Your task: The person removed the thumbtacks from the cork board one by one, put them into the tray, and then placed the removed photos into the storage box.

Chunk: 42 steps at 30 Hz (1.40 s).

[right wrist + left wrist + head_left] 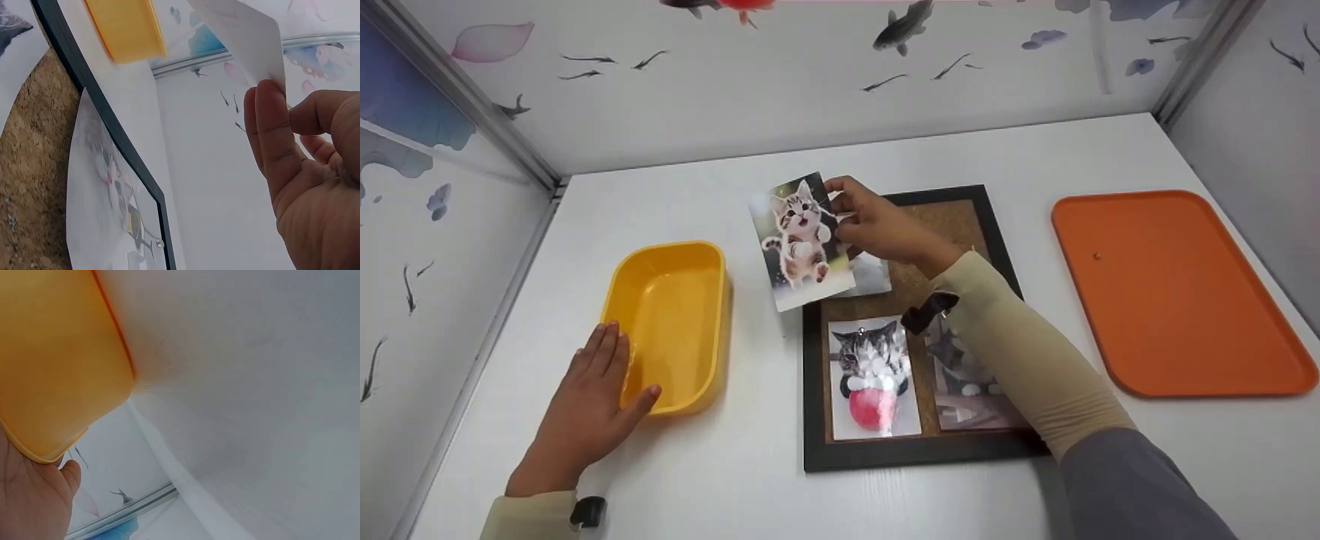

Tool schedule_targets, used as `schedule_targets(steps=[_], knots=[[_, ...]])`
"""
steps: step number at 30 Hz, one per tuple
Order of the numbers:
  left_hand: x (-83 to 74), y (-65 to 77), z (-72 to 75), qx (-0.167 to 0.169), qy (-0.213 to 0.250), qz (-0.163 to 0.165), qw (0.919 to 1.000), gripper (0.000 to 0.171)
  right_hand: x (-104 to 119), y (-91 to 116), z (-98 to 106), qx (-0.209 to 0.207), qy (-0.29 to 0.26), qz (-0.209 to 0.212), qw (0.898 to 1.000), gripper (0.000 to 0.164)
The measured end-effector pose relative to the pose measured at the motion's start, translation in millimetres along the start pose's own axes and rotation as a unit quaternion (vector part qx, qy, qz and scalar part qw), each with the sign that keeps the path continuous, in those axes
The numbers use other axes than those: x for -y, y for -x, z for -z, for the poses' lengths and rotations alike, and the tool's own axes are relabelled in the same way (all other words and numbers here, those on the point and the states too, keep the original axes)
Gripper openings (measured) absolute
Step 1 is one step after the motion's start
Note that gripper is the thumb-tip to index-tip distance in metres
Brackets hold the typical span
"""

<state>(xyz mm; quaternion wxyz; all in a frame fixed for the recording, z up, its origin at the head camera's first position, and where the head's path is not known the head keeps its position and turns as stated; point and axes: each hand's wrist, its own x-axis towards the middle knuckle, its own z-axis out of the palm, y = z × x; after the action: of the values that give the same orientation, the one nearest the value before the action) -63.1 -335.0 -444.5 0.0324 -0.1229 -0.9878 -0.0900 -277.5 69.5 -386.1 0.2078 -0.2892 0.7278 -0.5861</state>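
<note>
My right hand (877, 225) pinches a photo of a striped kitten (802, 247) by its right edge, raised over the upper left of a black-framed cork board (812, 390). The photo's white back (253, 45) shows in the right wrist view, between thumb and fingers. Partly hidden behind it, another photo (874, 275) lies on the cork. Below is a photo of a cat with a red ball (866, 409), with a small pin (861, 330) at its top. My forearm partly covers a lower-right photo (971, 409). My left hand (589, 409) rests fingers straight on the rim of a yellow tub (722, 330).
An orange tray (1192, 300) lies on the right side of the white table (712, 487), with one small pin (1097, 256) on it. Printed wall panels (780, 82) enclose the table at the back and both sides.
</note>
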Motion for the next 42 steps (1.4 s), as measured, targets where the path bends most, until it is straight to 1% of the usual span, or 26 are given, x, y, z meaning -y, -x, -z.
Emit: schedule_targets(steps=[9,16,25,31,36,42], knots=[[-0.2,1.3,0.3,0.0,0.001,-0.003,1.0,0.085,-0.2,-6.0,-12.9,-0.003,0.012,-0.007,1.0,0.05],[1.0,1.8,0.0,0.004,-0.004,0.003,1.0,0.086,1.0,-11.6,-23.0,0.001,-0.016,-0.004,1.0,0.05],[0.1,1.7,1.7,0.004,-0.006,0.002,1.0,0.087,2.5,-14.7,-36.3,0.017,-0.021,0.016,1.0,0.05],[-1.3,0.9,3.0,0.009,-0.012,0.006,0.9999,0.087,3.5,-19.3,-48.8,0.024,-0.05,0.014,0.998,0.051],[-2.5,0.9,2.8,0.008,-0.014,0.01,0.9998,0.087,6.2,-23.4,-58.6,0.031,-0.037,0.009,0.999,0.05],[-3.6,1.9,2.4,0.015,-0.013,0.015,0.9997,0.087,6.4,-26.6,-69.6,0.041,-0.025,0.003,0.999,0.051]])
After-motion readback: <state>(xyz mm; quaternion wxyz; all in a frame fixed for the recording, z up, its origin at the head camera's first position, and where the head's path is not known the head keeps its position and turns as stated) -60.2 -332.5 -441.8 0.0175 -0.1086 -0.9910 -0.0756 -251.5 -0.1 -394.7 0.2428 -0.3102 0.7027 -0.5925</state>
